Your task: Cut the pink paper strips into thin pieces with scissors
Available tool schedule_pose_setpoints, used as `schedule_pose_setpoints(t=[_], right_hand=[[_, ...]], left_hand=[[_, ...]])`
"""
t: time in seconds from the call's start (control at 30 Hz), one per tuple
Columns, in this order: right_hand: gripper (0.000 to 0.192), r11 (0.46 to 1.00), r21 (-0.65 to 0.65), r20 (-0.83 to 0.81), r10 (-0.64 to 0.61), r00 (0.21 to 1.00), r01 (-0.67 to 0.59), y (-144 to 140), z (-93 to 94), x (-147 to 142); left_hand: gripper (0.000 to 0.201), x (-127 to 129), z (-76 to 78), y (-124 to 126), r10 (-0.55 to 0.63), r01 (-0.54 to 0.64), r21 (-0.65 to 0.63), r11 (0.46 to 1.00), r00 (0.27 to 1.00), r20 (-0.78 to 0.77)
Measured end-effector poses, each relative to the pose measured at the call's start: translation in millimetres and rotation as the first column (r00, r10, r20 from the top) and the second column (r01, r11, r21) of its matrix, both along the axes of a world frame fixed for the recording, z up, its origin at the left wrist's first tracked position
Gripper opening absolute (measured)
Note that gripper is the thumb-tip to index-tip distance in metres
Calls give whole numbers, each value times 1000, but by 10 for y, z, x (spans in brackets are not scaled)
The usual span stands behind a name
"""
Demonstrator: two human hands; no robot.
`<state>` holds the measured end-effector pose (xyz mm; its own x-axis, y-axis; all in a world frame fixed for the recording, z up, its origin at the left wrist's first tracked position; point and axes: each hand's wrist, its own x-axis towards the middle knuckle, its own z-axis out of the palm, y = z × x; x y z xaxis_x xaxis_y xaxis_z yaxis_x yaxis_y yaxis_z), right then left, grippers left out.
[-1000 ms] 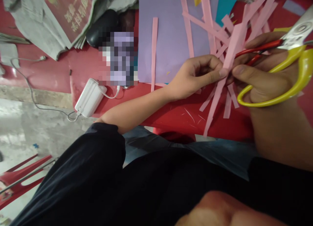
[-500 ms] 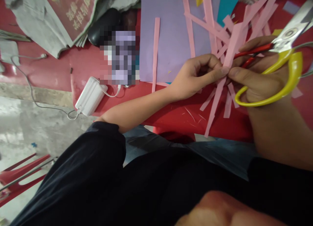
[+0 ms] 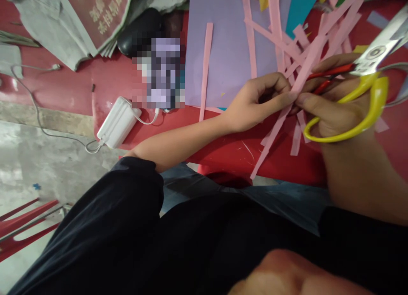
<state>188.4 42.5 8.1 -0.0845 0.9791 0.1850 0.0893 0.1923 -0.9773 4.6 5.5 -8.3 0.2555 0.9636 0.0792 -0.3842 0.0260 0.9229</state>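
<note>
Pink paper strip (image 3: 288,100), pinched between left hand (image 3: 255,101) and right hand (image 3: 331,112) thumb tips over the red table (image 3: 111,80); yellow-handled scissors (image 3: 366,103) hooked on right fingers, idle; many cut strips (image 3: 277,27) lie at 12 o'clock on purple sheet (image 3: 223,44), suggesting cutting well advanced.

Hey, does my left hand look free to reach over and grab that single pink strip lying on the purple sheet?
Probably not as it stands: the left hand is pinching a long pink strip together with the right hand. The single strip lies uncovered on the purple sheet, with nothing in between.
</note>
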Motion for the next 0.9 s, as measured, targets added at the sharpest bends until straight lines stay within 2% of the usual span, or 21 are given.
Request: schedule_pose_setpoints(t=[0.27, 0.43, 0.5, 0.67, 0.73, 0.8, 0.87, 0.9], right_hand=[[57, 998, -24, -9, -60, 998, 60, -11, 77, -74], [43, 998, 17, 178, -65, 982, 63, -50, 165, -69], [48, 998, 36, 234, -62, 970, 55, -61, 176, -51], [42, 997, 47, 243, -69, 968, 60, -68, 137, -7], [41, 997, 32, 238, -73, 968, 67, -69, 128, -9], [38, 996, 20, 218, -91, 972, 89, -65, 124, -25], [39, 994, 23, 200, -110, 974, 108, -56, 110, -44], [41, 994, 22, 186, -113, 976, 111, -51, 95, -51]], left_hand=[[35, -26, -23, 28, -21, 20, 65, 998, 1000, 20], [35, -18, -38, 38, -24, 25, 40, 999, 999, -28], [34, -14, -43, 38, -19, 20, 50, 999, 999, -28], [34, -22, -15, 35, 12, -9, 35, 999, 997, -75], [34, -40, 4, 37, 16, -6, 74, 997, 991, -135], [41, -59, 16, 37, 12, 24, 183, 983, 981, -195], [52, -74, 24, 33, 12, 46, 267, 963, 978, -210], [52, -77, 29, 28, 13, 38, 260, 965, 981, -194]])
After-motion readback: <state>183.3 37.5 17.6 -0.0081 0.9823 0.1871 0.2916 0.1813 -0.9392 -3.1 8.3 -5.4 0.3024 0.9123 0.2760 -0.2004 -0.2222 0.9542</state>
